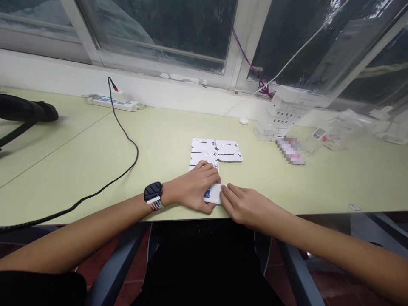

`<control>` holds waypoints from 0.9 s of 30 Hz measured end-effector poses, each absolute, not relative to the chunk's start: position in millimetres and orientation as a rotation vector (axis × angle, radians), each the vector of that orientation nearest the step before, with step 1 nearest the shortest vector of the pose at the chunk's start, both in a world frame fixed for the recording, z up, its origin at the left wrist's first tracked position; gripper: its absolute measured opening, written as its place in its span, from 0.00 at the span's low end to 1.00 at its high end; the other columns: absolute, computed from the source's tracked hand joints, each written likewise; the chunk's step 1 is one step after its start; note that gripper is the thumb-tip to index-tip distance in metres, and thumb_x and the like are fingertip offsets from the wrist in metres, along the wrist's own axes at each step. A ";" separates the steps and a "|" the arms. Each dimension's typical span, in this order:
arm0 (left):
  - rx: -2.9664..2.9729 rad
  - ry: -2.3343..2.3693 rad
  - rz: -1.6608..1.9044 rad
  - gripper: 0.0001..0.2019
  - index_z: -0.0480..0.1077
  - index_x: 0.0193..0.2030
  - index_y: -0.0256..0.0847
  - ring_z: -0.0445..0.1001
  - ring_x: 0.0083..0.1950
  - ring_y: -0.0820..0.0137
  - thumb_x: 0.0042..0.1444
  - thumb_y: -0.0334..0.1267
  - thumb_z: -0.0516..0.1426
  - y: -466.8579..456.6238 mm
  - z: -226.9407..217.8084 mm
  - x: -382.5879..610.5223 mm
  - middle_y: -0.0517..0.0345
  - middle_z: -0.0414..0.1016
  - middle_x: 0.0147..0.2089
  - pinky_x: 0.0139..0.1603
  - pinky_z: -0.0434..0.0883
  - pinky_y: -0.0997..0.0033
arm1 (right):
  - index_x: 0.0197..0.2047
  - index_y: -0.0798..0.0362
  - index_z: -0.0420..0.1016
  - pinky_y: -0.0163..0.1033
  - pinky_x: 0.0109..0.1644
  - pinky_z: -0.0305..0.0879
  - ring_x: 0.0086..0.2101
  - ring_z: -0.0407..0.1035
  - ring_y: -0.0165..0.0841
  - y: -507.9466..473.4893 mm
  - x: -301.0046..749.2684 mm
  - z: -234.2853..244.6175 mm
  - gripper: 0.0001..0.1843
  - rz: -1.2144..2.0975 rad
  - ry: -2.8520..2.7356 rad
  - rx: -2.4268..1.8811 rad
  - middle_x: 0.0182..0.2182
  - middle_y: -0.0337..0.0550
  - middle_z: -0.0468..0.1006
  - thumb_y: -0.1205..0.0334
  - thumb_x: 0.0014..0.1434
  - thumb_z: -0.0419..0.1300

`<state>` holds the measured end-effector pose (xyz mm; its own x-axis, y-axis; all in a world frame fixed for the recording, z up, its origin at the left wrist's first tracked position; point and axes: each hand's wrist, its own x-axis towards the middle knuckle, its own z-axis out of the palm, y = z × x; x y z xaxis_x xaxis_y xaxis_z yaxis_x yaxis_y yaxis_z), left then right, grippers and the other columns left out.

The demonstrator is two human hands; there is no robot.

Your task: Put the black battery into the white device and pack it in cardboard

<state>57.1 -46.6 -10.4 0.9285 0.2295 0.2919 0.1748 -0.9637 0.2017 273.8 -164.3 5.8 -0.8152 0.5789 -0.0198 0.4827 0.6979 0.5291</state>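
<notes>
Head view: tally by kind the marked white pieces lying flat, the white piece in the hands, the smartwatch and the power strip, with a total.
Marked white pieces lying flat: 5, one partly covered
Held white piece: 1
Smartwatch: 1
Power strip: 1
Total: 8

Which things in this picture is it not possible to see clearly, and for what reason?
All in the head view:
- White item: both ends covered by the left hand and right hand; its blue print is too small to read.
- Nearest white card: partly behind the left hand.
- Pixelated object: blurred by mosaic.
- Black object: cut off by the left edge.
</notes>
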 end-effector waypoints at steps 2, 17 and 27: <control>2.906 0.311 0.464 0.23 0.72 0.50 0.38 0.70 0.47 0.52 0.51 0.48 0.65 -47.0 -10.4 57.6 0.50 0.73 0.43 0.58 0.65 0.47 | 0.52 0.68 0.78 0.46 0.42 0.80 0.42 0.81 0.46 -164.1 273.6 6.0 0.17 0.788 2.735 0.854 0.47 0.66 0.84 0.83 0.66 0.52; 2.820 0.332 0.458 0.23 0.71 0.50 0.41 0.70 0.48 0.53 0.49 0.47 0.66 -45.2 -8.8 54.9 0.52 0.74 0.44 0.56 0.66 0.48 | 0.56 0.64 0.75 0.50 0.41 0.78 0.41 0.78 0.49 -159.1 278.5 23.9 0.17 0.274 2.815 1.007 0.47 0.60 0.81 0.73 0.63 0.59; 2.756 0.266 0.486 0.27 0.70 0.60 0.43 0.72 0.52 0.53 0.55 0.48 0.67 -42.0 -11.2 49.4 0.51 0.76 0.49 0.62 0.64 0.49 | 0.63 0.53 0.75 0.46 0.47 0.80 0.45 0.82 0.42 -144.8 314.9 12.6 0.18 -0.032 3.059 1.195 0.55 0.56 0.83 0.57 0.75 0.61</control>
<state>49.4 -42.0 -11.2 0.9243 0.2368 0.2993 0.1248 -0.9286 0.3495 314.9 -144.8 12.6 -0.7266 0.6755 0.1257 0.6727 0.7366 -0.0697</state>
